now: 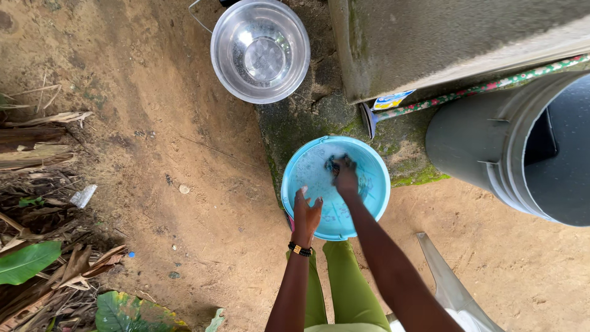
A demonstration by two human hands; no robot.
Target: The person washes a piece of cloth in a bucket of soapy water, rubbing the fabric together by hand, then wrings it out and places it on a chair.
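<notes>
Outdoor dirt yard [184, 184], mossy concrete slab [307, 117].
Left hand [306, 212] open on blue basin [375, 184] rim; right hand [345, 175] grips dark cloth [332, 163] inside.

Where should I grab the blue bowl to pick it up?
Probably by the rim of the blue bowl, one hand on each side, coming down from above. It sits upright and round with soapy water inside, so opposite grips should keep it level. The left hand is already at the near rim; the right hand is inside.

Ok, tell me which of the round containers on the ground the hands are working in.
The light blue plastic basin, nearest the person: both hands reach into it. The clear bowl and big grey barrel stand untouched.
</notes>
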